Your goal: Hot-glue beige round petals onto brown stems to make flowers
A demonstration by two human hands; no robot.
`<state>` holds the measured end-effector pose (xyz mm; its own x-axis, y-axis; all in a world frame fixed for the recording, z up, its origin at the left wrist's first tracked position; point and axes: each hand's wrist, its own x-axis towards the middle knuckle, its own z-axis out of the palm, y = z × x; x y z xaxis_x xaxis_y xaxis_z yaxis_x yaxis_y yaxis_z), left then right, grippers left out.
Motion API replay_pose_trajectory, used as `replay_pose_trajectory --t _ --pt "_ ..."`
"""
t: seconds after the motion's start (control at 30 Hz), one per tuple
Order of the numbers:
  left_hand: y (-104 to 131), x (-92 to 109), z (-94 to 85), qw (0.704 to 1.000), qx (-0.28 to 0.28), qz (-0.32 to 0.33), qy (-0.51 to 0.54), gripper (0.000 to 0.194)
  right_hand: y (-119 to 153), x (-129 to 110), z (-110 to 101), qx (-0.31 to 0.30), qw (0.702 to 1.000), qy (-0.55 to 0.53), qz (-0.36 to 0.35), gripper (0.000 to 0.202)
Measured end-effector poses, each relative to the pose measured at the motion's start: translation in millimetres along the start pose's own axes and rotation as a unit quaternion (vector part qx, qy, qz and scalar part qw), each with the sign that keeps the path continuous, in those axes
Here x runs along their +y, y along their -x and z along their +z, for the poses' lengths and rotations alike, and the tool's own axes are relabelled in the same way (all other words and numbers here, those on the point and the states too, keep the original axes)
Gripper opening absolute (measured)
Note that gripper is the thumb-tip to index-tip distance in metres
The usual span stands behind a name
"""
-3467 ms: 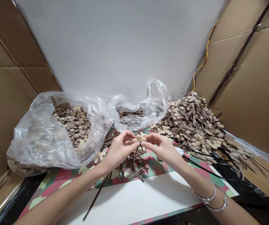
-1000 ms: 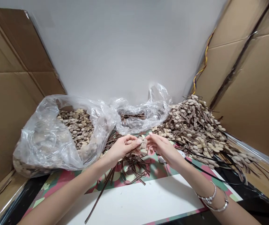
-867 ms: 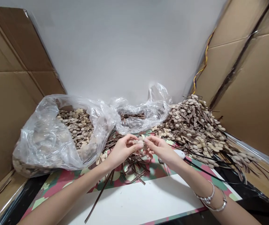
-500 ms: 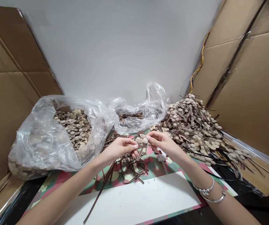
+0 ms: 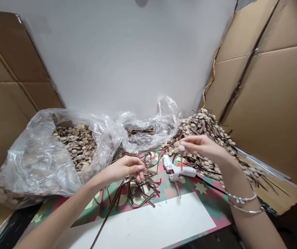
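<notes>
My right hand (image 5: 202, 147) pinches a beige, fuzzy flower-like piece (image 5: 181, 148) with a thin brown ribbon tail, held up in front of the right-hand pile. Over a tangle of brown ribbons (image 5: 144, 195) is my left hand (image 5: 127, 168), its fingers curled and thumb against the forefinger; anything inside them is hidden. A white hot glue gun (image 5: 174, 167) with an orange trigger lies between the hands, its wire stand toward me and its black cord running right beneath my right wrist.
At left, a clear plastic bag (image 5: 34, 155) holds many beige pads (image 5: 78, 145). Another crumpled plastic bag (image 5: 161, 129) contains brown strips. A heap of finished-looking ribboned pieces (image 5: 202, 124) is at right. A white board (image 5: 143, 224) lies in front; cardboard walls (image 5: 272, 93) stand at both sides.
My hands have moved apart. My right hand has carried the beige piece up and right, out of my left fingers, and the glue gun now shows fully. The view has shifted slightly.
</notes>
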<state>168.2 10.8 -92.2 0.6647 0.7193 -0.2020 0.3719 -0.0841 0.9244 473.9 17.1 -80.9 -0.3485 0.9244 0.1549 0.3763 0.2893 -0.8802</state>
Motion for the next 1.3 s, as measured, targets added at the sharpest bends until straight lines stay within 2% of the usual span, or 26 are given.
replay_pose_trajectory --t 0.1,0.17,0.23,0.3,0.4,0.57,0.7,0.8,0.87,0.93,1.0,1.07,1.13,1.2,1.23,1.3 --pt "2.8 2.5 0.2 1.000 -0.008 0.018 0.010 0.023 6.1 4.3 -62.1 0.120 0.985 0.115 0.034 0.042" --pt "3.7 3.5 3.0 0.998 -0.033 0.020 0.049 0.021 2.0 11.8 -96.6 0.171 0.964 0.195 0.063 0.046" --pt "3.2 3.2 6.8 0.993 -0.056 0.005 0.108 0.020 -8.2 22.2 -120.4 0.201 0.939 0.261 0.096 0.049" --pt "1.1 1.0 10.8 0.981 -0.076 -0.007 0.176 0.021 -20.5 33.8 -133.7 0.239 0.917 0.301 0.110 0.048" --pt "-3.7 -5.1 15.8 0.953 -0.111 0.005 0.283 0.026 -33.3 49.5 -139.5 0.303 0.882 0.345 0.105 0.041" --pt "-8.0 -15.5 24.9 0.871 -0.160 -0.002 0.464 0.034 -32.3 63.1 -129.2 0.398 0.827 0.393 0.055 0.022" --pt "-6.6 -20.2 32.7 0.832 -0.167 0.010 0.528 0.037 -25.7 74.6 -113.3 0.474 0.780 0.408 0.000 0.017" --pt "-3.7 -23.1 35.6 0.807 -0.184 0.035 0.560 0.037 -20.9 90.6 -103.7 0.535 0.743 0.401 -0.009 0.020" --pt "-1.3 -25.8 36.1 0.793 -0.190 0.053 0.576 0.036 -16.9 100.5 -100.1 0.554 0.734 0.393 -0.010 0.022" --pt "0.6 -29.1 36.1 0.786 -0.192 0.062 0.585 0.036 -12.8 104.3 -97.3 0.556 0.737 0.385 -0.015 0.024" --pt "1.6 -32.2 36.4 0.785 -0.183 0.058 0.589 0.037 -9.5 97.4 -90.6 0.552 0.743 0.378 -0.024 0.027" --pt "1.2 -34.3 37.4 0.791 -0.168 0.046 0.587 0.039 -6.3 78.0 -73.9 0.544 0.751 0.373 -0.040 0.028" --pt "-0.1 -35.0 38.9 0.799 -0.161 0.036 0.578 0.041 -1.9 48.2 -43.8 0.504 0.782 0.359 -0.076 0.024" --pt "-1.5 -34.3 40.7 0.808 -0.166 0.035 0.565 0.042 4.2 14.7 -3.3 0.349 0.873 0.293 -0.172 0.017" --pt "-2.1 -33.8 41.6 0.811 -0.170 0.039 0.558 0.043 7.2 -0.6 18.3 0.238 0.910 0.269 -0.206 0.016" --pt "-2.9 -33.0 43.3 0.818 -0.181 0.049 0.544 0.043 11.7 -23.6 57.9 0.100 0.937 0.218 -0.255 0.016"
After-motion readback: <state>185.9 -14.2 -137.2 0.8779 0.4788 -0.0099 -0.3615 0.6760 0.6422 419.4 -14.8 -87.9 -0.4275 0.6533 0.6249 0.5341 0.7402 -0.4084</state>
